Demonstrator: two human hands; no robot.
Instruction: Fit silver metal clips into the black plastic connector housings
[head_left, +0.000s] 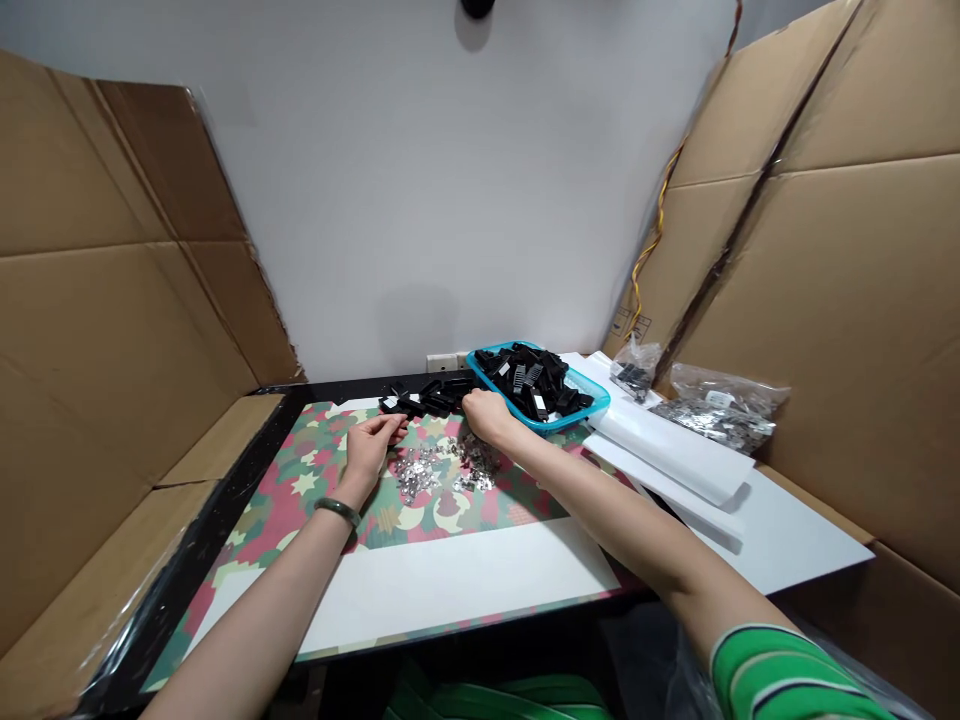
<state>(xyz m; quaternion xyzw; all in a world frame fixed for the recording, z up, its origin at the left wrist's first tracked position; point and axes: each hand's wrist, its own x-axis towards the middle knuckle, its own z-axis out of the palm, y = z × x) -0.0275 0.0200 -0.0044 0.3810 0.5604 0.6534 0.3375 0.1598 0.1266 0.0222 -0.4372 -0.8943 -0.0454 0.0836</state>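
Observation:
My left hand (369, 446) is closed in a pinch beside the near edge of a row of small black plastic pieces (435, 398). Whatever sits between its fingertips is too small to make out. My right hand (487, 414) has its fingers curled at the right end of that row, close to the blue basket (559, 424); its fingertips are hidden behind the hand. More black plastic pieces (529, 378) are heaped in the basket. Between and below my hands lie loose piles of small shiny metal parts (417, 474) on a camouflage-patterned sheet (330, 455).
Rolled white sheets (667, 445) lie right of the basket. Behind them are a clear bag of metal parts (720, 415) and a smaller bag with dark pieces (636, 370). Cardboard walls (97, 250) stand on both sides. A white strip (450, 590) covers the table's front.

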